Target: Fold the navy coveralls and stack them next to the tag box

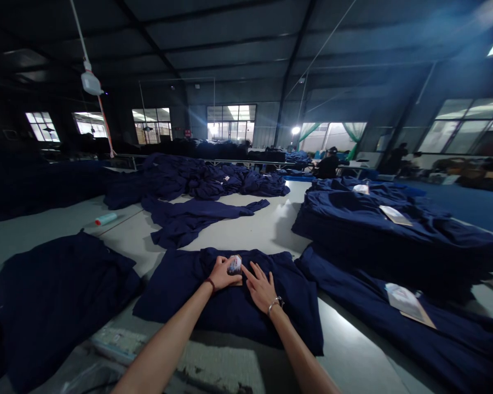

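Left hand (223, 275) is covering a light small tag (235, 265), grip unclear; spread right hand (263, 288) is pressing limp, easily gathered navy cloth (230, 309)

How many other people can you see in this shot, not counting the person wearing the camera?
2. One seated person is far ahead, beyond the navy garment piles. One standing person is farther right, in dark silhouette. Others may be hidden in the dim hall.
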Tool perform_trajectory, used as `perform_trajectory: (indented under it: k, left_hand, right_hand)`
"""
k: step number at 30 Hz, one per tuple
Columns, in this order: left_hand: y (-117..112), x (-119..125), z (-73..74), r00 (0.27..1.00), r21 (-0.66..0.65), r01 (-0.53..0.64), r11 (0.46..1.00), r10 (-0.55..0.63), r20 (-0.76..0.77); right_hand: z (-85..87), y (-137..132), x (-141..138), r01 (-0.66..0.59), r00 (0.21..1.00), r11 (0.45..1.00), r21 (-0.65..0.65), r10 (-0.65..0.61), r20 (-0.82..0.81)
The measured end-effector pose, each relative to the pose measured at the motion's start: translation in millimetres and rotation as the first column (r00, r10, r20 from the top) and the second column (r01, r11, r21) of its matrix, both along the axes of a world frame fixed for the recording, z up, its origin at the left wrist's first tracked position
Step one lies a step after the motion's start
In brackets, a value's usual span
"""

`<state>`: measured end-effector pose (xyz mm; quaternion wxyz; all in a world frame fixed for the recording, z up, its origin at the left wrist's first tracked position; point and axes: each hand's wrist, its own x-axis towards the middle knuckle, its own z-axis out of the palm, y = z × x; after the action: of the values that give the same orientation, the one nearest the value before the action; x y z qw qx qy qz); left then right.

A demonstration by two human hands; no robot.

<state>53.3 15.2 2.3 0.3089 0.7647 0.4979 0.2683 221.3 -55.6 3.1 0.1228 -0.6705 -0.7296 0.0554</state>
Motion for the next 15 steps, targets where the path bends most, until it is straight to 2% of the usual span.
perform_trajectory:
  k: [5,7,10,12,15]
  left_hand:
    - [4,-10,11.1,0.975,-0.219,0.004,0.976,0.044,0.216]
    - [3,-17,16.1,0.945,-0.295,0.064,0.953,0.037,0.326]
    - [1,-25,20.6,0.845,-0.415,0.206,0.887,0.052,0.532]
    - [0,-27,21.7,0.799,-0.444,0.243,0.863,0.082,0.596]
    - [1,-26,21.5,0.797,-0.426,0.231,0.875,0.081,0.598]
  right_hand:
    - [1.1,-1,-1,0.006,1.0,1.0,0.007,-0.006,0.002]
    - [1.1,-1,-1,0.007,1.0,1.0,0.008,-0.007,0.006]
    - [0.9,-1,-1,0.006,1.0,1.0,0.017,-0.006,0.009]
    - [0.9,-1,-1,0.007,1.0,1.0,0.025,-0.007,0.008]
    - [0.8,-1,-1,0.009,1.0,1.0,0.027,-0.01,0.009]
